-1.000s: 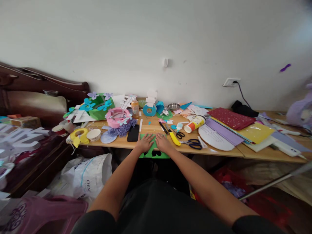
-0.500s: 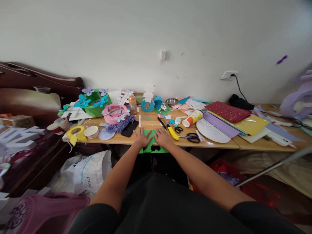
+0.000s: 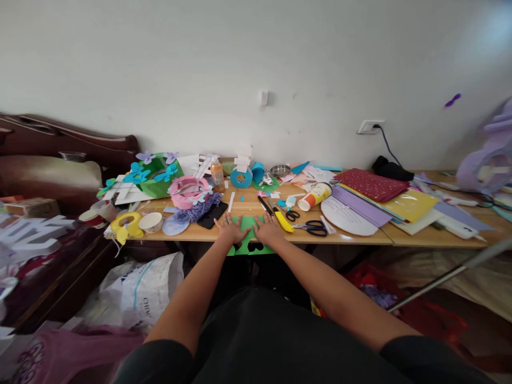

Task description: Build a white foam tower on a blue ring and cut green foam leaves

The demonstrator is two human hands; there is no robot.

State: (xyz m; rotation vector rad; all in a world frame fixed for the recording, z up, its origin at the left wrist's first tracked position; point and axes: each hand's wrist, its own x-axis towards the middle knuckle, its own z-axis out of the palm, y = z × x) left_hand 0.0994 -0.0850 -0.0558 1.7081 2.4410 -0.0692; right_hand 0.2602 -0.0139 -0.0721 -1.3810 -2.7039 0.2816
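My left hand and right hand lie flat, fingers spread, gripping nothing, pressing the green sheet at the tabletop edge, left of the yellow knife. I judge I'm flattening it; next needs firm, even pressure.

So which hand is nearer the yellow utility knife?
Right. The right hand lies flat on the green foam sheet just beside the yellow utility knife; the left hand lies further off.

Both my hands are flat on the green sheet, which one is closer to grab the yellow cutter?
Right. The right hand lies on the green sheet just beside the yellow cutter; the left hand sits on the far side, nearer the black phone.
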